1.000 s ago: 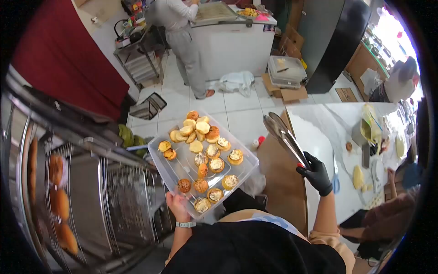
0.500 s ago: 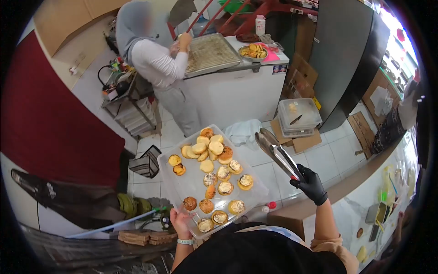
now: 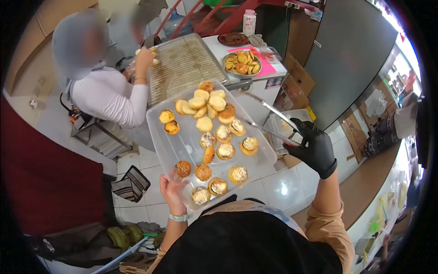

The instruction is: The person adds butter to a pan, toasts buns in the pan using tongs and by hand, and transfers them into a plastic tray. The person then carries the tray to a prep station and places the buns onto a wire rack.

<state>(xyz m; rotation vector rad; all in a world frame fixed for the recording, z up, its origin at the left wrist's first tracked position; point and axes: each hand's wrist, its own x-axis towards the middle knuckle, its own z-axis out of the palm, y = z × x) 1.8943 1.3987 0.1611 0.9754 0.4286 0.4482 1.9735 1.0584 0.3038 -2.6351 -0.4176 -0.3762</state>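
My left hand (image 3: 173, 192), bare with a watch at the wrist, grips the near left corner of a clear plastic tray (image 3: 160, 148). Small round buns lie in it, some plain halves (image 3: 204, 123) and some topped with a pale filling (image 3: 226, 150). In a black glove, my right hand (image 3: 315, 148) is closed around metal tongs (image 3: 273, 109). The tongs' arms are spread apart with nothing between them, their tips by the tray's right side.
A person (image 3: 109, 91) in a white top stands at a wire rack tray (image 3: 187, 64) on a white chest freezer. Beyond the tray are a bowl of bun pieces (image 3: 242, 63), a dark plate (image 3: 232, 39) and a bottle (image 3: 249, 23). A grey fridge (image 3: 351, 50) stands right.
The view has shifted toward the freezer, which now appears closer with the person there. The tongs have spread open and moved nearer the tray. Both hands keep their holds.
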